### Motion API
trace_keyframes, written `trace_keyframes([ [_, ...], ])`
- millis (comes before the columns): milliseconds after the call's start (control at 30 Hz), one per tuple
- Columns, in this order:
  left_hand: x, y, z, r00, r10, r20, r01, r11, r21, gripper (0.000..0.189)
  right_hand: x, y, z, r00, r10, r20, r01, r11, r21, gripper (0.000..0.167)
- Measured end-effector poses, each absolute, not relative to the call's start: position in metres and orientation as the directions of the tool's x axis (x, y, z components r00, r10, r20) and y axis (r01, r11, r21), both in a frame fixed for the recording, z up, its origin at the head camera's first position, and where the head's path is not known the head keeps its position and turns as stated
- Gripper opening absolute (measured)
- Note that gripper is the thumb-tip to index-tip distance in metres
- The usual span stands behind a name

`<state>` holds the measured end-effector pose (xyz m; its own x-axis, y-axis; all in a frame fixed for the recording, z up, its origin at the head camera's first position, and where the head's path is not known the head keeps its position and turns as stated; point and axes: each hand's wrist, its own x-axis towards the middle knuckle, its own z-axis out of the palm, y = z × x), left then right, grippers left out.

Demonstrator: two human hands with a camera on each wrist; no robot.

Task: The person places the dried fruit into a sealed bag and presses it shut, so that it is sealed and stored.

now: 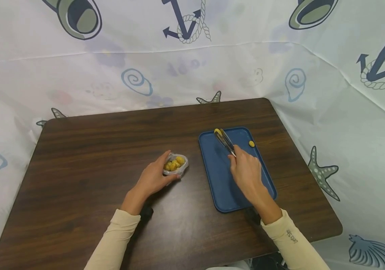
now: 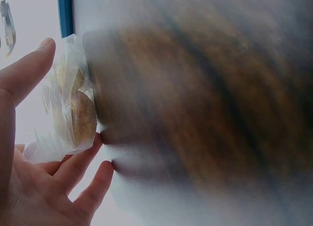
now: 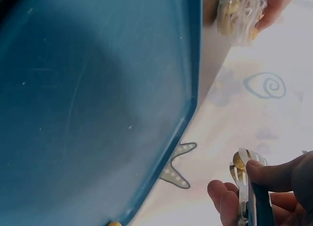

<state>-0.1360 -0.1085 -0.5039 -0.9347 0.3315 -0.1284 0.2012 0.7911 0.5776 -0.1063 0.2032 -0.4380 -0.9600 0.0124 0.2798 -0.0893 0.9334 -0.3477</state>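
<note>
My left hand (image 1: 152, 174) holds a small clear plastic bag (image 1: 184, 169), thumb on the near side and fingers on the far side. Several yellow, roundish pieces (image 1: 173, 165) show in its open top. The left wrist view shows the bag (image 2: 63, 123) from the side, between thumb and fingers. In my right hand (image 1: 247, 170) is a pair of metal tongs (image 1: 225, 141), with a yellow piece (image 1: 217, 131) between their tips over the far left of the blue tray (image 1: 224, 183). The right wrist view shows the tongs' slotted heads (image 3: 242, 162) around that piece.
Another yellow piece (image 1: 251, 144) lies on the tray near its far right edge. Tray and bag stand on a dark wooden table (image 1: 87, 168) with rounded corners. A white cloth (image 1: 239, 71) with sea drawings hangs behind and to the sides.
</note>
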Motion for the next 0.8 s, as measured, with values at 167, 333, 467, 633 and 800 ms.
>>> trace_keyframes([
  [167, -0.136, -0.108, -0.503, -0.935, 0.332, -0.125, 0.205, 0.793, 0.574, 0.100, -0.104, 0.201, -0.435, -0.961, -0.001, 0.276, -0.104, 0.928, -0.358, 0.021],
  [333, -0.136, -0.108, -0.502, -0.935, 0.329, -0.131, 0.201, 0.798, 0.568, 0.100, -0.101, 0.198, -0.434, -0.961, -0.013, 0.276, -0.118, 0.922, -0.368, 0.022],
  [467, -0.136, -0.108, -0.503, -0.936, 0.327, -0.130, 0.200, 0.798, 0.568, 0.101, -0.099, 0.195, -0.434, -0.961, -0.029, 0.276, -0.134, 0.919, -0.370, 0.024],
  [633, -0.137, -0.108, -0.506, -0.936, 0.329, -0.123, 0.205, 0.796, 0.570, 0.101, -0.097, 0.191, -0.435, -0.955, -0.055, 0.291, -0.162, 0.919, -0.360, 0.026],
  [800, -0.137, -0.108, -0.506, -0.936, 0.330, -0.122, 0.206, 0.794, 0.571, 0.102, -0.095, 0.188, -0.437, -0.949, -0.080, 0.306, -0.190, 0.917, -0.350, 0.026],
])
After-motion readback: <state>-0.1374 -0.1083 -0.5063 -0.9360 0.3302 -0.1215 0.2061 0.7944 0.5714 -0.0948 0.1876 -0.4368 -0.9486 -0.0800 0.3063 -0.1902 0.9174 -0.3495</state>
